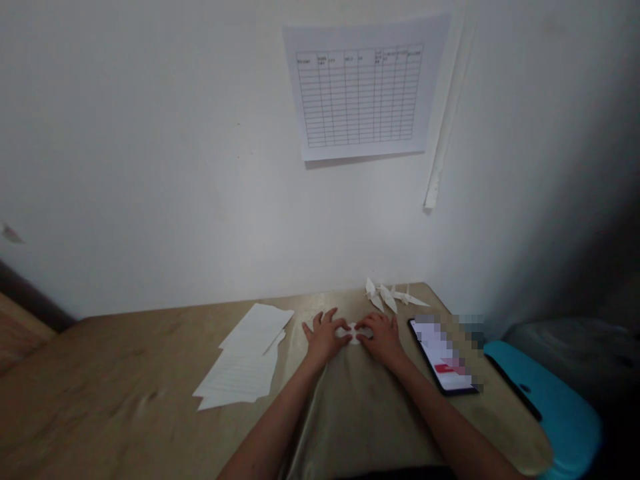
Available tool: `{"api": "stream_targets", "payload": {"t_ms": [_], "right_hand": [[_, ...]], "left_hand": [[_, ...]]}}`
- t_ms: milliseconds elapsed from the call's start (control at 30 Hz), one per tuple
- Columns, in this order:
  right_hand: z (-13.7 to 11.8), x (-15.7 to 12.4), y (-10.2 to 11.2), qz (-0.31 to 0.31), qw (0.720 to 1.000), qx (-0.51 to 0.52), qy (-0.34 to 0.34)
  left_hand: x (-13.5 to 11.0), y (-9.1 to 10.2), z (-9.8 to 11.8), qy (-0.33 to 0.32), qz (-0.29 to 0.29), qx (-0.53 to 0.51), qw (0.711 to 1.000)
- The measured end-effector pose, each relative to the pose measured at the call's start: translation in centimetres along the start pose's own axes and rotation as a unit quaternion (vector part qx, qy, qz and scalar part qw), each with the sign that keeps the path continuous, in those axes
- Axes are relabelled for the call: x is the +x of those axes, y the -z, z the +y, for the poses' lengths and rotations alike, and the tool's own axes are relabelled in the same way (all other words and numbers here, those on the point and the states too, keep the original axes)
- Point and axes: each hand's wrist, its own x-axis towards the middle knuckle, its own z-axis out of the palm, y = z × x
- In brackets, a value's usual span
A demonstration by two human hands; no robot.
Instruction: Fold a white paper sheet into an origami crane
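Note:
A small folded piece of white paper (pixel 354 333) lies on the table between my two hands. From its left side, my left hand (pixel 327 337) pinches it with thumb and index finger, the other fingers spread. My right hand (pixel 381 337) pinches the opposite side in the same way. The exact folds are too small to make out. Just beyond my right hand, several folded paper cranes (pixel 387 297) sit near the wall. Left of my left hand is a loose stack of white paper sheets (pixel 245 360), some of them lined.
The brown table (pixel 150 387) stands against a white wall. A phone (pixel 443 357) with a lit, partly blurred screen lies right of my right arm. Past the table's right edge is a turquoise object (pixel 550 400). A printed grid sheet (pixel 365 93) hangs on the wall.

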Motion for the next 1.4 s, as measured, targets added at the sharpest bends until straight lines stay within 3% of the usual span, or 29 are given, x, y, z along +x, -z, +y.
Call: {"api": "stream_targets", "payload": {"t_ms": [333, 633, 900, 1400], "right_hand": [[1.8, 0.2, 0.3, 0.018, 0.998, 0.042, 0.033], [2.4, 0.3, 0.3, 0.005, 0.998, 0.046, 0.044], [2.4, -0.2, 0.0, 0.014, 0.997, 0.037, 0.069], [2.7, -0.1, -0.7, 0.036, 0.992, 0.032, 0.118]], "left_hand": [[0.2, 1.5, -1.4, -0.003, -0.044, -0.006, 0.999], [-0.2, 1.4, -1.8, -0.015, -0.030, 0.016, 0.999], [-0.2, 0.0, -2.1, -0.056, 0.020, 0.019, 0.998], [0.2, -0.3, -1.5, -0.031, 0.034, -0.012, 0.999]]}}
